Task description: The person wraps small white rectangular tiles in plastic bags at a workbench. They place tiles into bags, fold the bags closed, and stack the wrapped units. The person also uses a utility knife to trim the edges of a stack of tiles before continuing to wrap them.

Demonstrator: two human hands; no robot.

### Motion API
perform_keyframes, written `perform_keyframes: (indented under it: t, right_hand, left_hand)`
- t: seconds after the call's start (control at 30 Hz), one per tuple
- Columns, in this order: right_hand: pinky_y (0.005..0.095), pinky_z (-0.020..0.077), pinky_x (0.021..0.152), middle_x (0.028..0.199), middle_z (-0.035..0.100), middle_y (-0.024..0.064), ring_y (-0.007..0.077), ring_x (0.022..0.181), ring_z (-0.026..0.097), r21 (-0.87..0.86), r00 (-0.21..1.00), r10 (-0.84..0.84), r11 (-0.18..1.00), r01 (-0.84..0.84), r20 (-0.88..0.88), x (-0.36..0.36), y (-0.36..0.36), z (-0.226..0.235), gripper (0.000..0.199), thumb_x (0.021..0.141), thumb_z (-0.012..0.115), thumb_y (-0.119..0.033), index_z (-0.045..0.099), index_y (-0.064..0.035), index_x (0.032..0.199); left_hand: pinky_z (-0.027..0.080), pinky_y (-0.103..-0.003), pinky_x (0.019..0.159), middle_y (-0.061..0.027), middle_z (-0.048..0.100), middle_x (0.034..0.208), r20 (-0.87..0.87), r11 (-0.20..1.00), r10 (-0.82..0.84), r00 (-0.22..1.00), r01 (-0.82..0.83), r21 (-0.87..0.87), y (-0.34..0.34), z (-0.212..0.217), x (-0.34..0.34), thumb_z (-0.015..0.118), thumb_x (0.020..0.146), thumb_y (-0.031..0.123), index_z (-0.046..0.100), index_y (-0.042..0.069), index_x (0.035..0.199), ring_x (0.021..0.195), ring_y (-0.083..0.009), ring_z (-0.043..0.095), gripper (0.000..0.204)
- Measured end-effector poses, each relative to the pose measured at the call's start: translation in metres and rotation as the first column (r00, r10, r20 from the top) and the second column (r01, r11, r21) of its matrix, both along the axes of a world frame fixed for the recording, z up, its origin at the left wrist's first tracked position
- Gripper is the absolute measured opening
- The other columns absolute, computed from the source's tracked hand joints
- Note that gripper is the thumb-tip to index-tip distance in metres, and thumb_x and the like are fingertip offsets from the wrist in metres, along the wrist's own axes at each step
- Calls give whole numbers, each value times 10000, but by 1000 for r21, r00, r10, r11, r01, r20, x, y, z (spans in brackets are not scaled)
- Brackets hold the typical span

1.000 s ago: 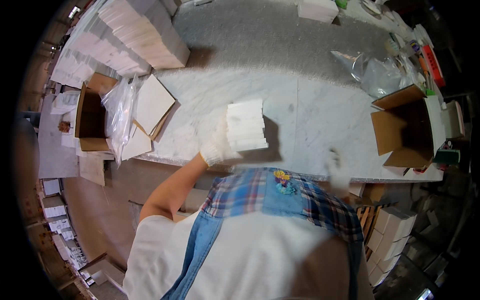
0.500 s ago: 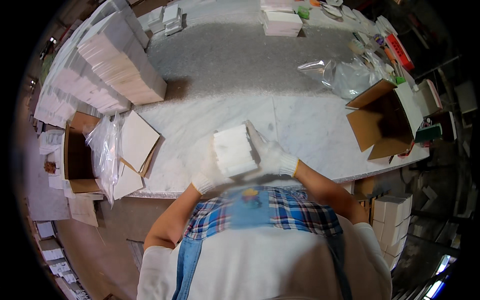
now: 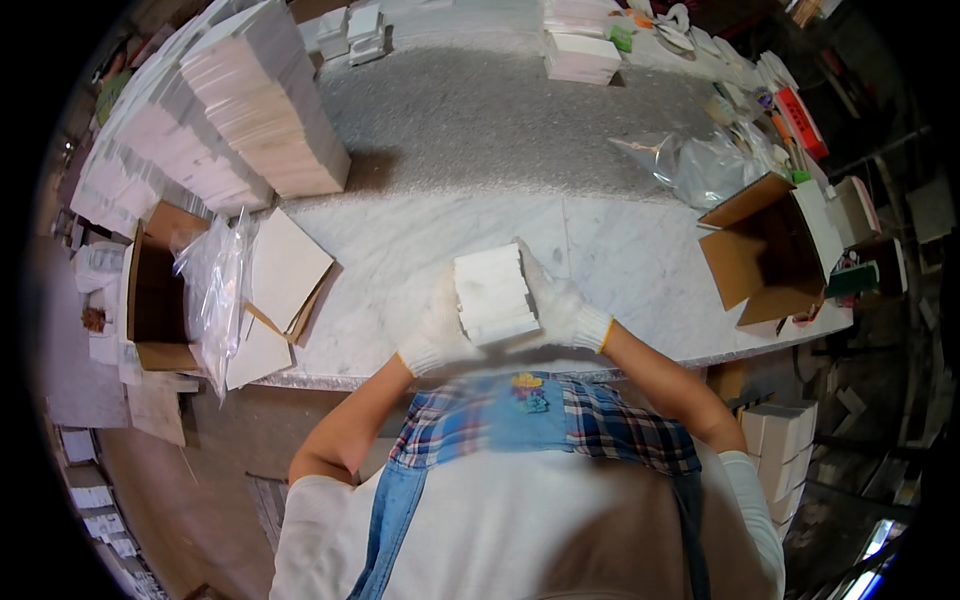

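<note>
Block-shaped stack of thin white slabs (image 3: 495, 292) sits between left hand (image 3: 438, 325) and right hand (image 3: 566, 308), both white-gloved, gripping it from opposite sides; neither nearer. Longer axis roughly fore-and-aft, far end canted slightly left. Position: over pale veined stone tabletop (image 3: 640, 270), near front edge; contact below: cannot tell.

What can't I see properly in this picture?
All in the head view:
Left hand: its fingertips are hidden by the held white stack.
Underside of that stack: faces away from the camera.
Right-side open box: deep inside lost in shadow.
Far white pile: cut off by the upper edge.
</note>
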State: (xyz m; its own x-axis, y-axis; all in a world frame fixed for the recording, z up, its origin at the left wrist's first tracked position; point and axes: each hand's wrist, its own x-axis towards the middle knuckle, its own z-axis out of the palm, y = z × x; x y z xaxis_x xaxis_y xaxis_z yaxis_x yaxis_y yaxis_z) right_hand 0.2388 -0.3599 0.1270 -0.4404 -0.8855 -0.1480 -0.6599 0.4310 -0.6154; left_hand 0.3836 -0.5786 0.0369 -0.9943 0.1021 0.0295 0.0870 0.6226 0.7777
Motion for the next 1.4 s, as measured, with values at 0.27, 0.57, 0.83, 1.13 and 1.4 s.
perform_keyframes:
  t: [0.27, 0.57, 0.83, 1.13, 1.4]
  right_hand:
    - [440, 466, 1103, 1566, 443, 230, 416, 1362, 520, -197, 994, -101, 974, 108, 44, 9, 64, -15, 998, 799, 813, -425, 328, -102, 1609]
    - [321, 551, 873, 1020, 767, 91, 146, 932, 692, -558, -69, -964, -206, 804, 257, -38, 317, -91, 247, 991, 673, -177, 734, -9, 1162]
    - [426, 537, 919, 1074, 735, 160, 352, 990, 706, -561, -496, -867, -389, 731, -46, -110, 467, -89, 237, 972, 621, -286, 739, -113, 1082]
    - [353, 534, 821, 871, 706, 100, 254, 860, 683, -529, -77, -954, -227, 818, 290, -122, 505, -97, 156, 941, 539, -100, 689, -57, 943]
    - [488, 519, 1019, 1314, 636, 224, 410, 1192, 654, -66, -429, -828, -437, 897, -360, -152, 535, -103, 690, 865, 622, -611, 542, -209, 1420]
  left_hand:
    - [292, -515, 1233, -49, 644, 1421, -107, 967, -188, 976, 165, -194, -18, -13, 0, 743, 734, 393, 688, 237, 1354, 1386, -332, 507, 642]
    - [344, -498, 1181, -65, 659, 1375, -26, 980, -101, 995, 95, -176, -21, -10, 14, 743, 761, 362, 700, 210, 1318, 1331, -328, 543, 578]
    - [391, -483, 1135, -80, 672, 1334, 33, 974, -73, 997, 79, -214, -22, 8, 20, 744, 786, 335, 711, 186, 1285, 1282, -324, 574, 523]
    - [443, -467, 1083, -97, 687, 1288, 150, 966, 108, 983, -68, -251, -30, 34, 88, 744, 813, 304, 723, 159, 1249, 1226, -320, 610, 460]
    - [490, -452, 1036, -112, 700, 1247, -7, 963, -46, 999, 43, -267, -13, 29, 43, 744, 837, 277, 733, 135, 1217, 1177, -316, 641, 406]
